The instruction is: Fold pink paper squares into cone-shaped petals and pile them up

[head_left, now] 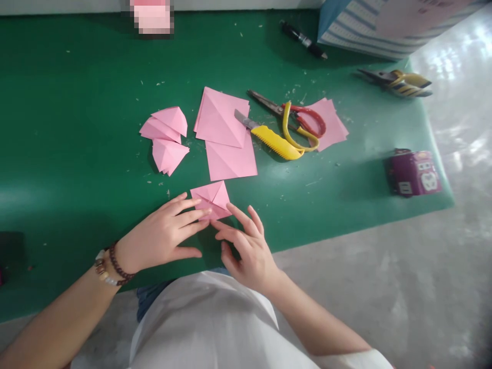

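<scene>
A small folded pink paper (218, 197) with crease lines lies flat on the green table near its front edge. My left hand (165, 233) has its fingers spread, and the fingertips rest on the paper's left and lower part. At the paper's lower right corner is my right hand (246, 246), its fingers apart and the index fingertip touching the edge. Behind them lie larger creased pink sheets (223, 118), partly overlapping. Folded pink pieces (167, 125) sit to the left of those sheets.
On the green table (96, 128) are a yellow cutter (277, 143), red-and-yellow scissors (303, 120) over more pink paper (330, 125), a black pen (303, 40), pliers (400, 82), a purple box (415, 172) and a striped bag (369, 25).
</scene>
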`<act>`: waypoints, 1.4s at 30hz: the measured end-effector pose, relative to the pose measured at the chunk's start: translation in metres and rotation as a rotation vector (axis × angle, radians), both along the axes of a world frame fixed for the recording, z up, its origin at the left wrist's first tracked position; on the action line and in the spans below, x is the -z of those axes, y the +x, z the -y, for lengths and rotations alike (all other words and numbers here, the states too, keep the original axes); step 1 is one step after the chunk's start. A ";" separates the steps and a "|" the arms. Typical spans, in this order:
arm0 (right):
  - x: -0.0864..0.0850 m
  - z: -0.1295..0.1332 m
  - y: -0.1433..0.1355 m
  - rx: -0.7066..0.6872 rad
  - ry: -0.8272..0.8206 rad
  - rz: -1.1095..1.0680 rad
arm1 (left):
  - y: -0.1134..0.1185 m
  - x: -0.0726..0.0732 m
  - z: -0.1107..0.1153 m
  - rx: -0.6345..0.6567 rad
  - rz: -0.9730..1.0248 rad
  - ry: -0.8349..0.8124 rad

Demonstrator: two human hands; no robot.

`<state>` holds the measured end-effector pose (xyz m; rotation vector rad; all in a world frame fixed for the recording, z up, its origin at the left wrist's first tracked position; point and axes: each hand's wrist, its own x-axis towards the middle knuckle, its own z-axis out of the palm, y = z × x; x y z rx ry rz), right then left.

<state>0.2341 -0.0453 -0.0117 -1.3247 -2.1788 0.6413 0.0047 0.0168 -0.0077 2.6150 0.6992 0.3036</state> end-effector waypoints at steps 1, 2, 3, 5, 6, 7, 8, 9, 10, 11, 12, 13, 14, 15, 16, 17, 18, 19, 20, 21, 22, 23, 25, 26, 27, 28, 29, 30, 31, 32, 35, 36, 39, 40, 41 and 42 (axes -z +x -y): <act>0.000 0.000 -0.001 -0.001 -0.003 -0.004 | 0.000 0.000 0.000 -0.001 -0.001 0.000; 0.000 0.000 -0.001 0.001 -0.008 -0.005 | 0.000 0.000 0.000 -0.002 -0.002 -0.001; 0.000 -0.001 -0.001 0.010 -0.014 -0.001 | 0.000 0.000 0.000 -0.002 -0.003 -0.002; 0.000 -0.001 0.001 0.037 -0.032 0.015 | 0.000 0.000 0.001 -0.002 -0.006 -0.001; 0.001 -0.002 0.002 0.049 -0.040 0.024 | 0.000 0.000 0.001 -0.003 -0.006 0.001; 0.001 -0.002 0.004 0.056 -0.043 0.031 | 0.000 0.000 0.000 -0.003 -0.004 0.002; 0.001 -0.003 0.006 0.061 -0.044 0.038 | 0.000 -0.001 0.000 -0.003 -0.003 0.002; 0.002 -0.003 0.008 0.065 -0.040 0.043 | 0.001 -0.001 0.000 -0.003 -0.001 0.002; 0.002 -0.004 0.010 0.071 -0.035 0.047 | 0.001 -0.001 0.000 -0.002 0.000 0.000; 0.002 -0.004 0.012 0.077 -0.031 0.053 | 0.001 -0.001 0.000 -0.001 0.000 -0.003; 0.002 -0.005 0.013 0.080 -0.029 0.058 | 0.001 -0.002 0.000 0.000 -0.002 -0.006; 0.003 -0.006 0.015 0.081 -0.028 0.062 | 0.001 -0.002 0.000 -0.001 -0.002 -0.009; 0.003 -0.007 0.016 0.076 -0.026 0.065 | 0.001 -0.002 0.000 -0.004 -0.002 -0.011; 0.003 -0.008 0.018 0.067 -0.023 0.064 | 0.001 -0.002 0.000 -0.007 -0.002 -0.014; 0.004 -0.010 0.019 0.059 -0.019 0.062 | 0.001 -0.002 0.000 -0.009 0.000 -0.015; 0.004 -0.011 0.022 0.056 -0.011 0.060 | 0.001 -0.002 0.000 -0.010 0.003 -0.014; 0.005 -0.013 0.025 0.063 -0.001 0.059 | 0.001 -0.002 0.000 -0.011 0.005 -0.015; 0.005 -0.014 0.028 0.082 0.012 0.057 | 0.001 -0.002 0.001 -0.012 0.006 -0.014; 0.006 -0.016 0.032 0.111 0.026 0.050 | 0.001 -0.001 0.001 -0.013 0.008 -0.011; 0.006 -0.017 0.036 0.141 0.040 0.033 | 0.001 -0.001 0.001 -0.014 0.010 -0.006; 0.006 -0.017 0.040 0.165 0.053 0.003 | 0.002 -0.001 0.001 -0.014 0.013 -0.002; 0.005 -0.018 0.043 0.178 0.065 -0.036 | 0.002 -0.001 0.001 -0.015 0.016 0.002; 0.004 -0.019 0.045 0.177 0.078 -0.111 | 0.002 -0.001 0.001 -0.017 0.022 0.005; 0.003 -0.019 0.044 0.175 0.074 -0.131 | 0.002 -0.001 0.002 -0.018 0.023 0.002; 0.001 -0.020 0.042 0.179 0.065 -0.136 | 0.002 0.000 0.002 -0.019 0.023 -0.001; 0.001 -0.021 0.039 0.188 0.051 -0.128 | 0.002 0.000 0.002 -0.019 0.023 -0.003; 0.000 -0.023 0.036 0.198 0.033 -0.114 | 0.002 0.000 0.002 -0.017 0.024 -0.006; 0.000 -0.025 0.033 0.205 0.016 -0.098 | 0.002 0.000 0.002 -0.014 0.024 -0.009; 0.000 -0.027 0.030 0.207 0.003 -0.084 | 0.002 0.000 0.002 -0.012 0.023 -0.012; 0.001 -0.029 0.027 0.205 -0.003 -0.072 | 0.002 0.000 0.002 -0.010 0.023 -0.016; 0.003 -0.035 0.023 0.178 -0.002 -0.050 | 0.002 0.000 0.002 -0.014 0.019 -0.032; 0.004 -0.037 0.022 0.169 -0.005 -0.045 | 0.002 0.000 0.002 -0.016 0.017 -0.036; 0.005 -0.042 0.021 0.151 -0.029 -0.025 | 0.001 0.001 0.002 -0.008 0.012 -0.043; 0.005 -0.044 0.020 0.149 -0.036 -0.012 | 0.001 0.001 0.002 -0.003 0.012 -0.042; 0.004 -0.045 0.019 0.145 -0.041 0.004 | 0.001 0.001 0.002 0.001 0.014 -0.042; 0.003 -0.047 0.019 0.139 -0.049 0.022 | 0.001 0.001 0.001 0.003 0.016 -0.043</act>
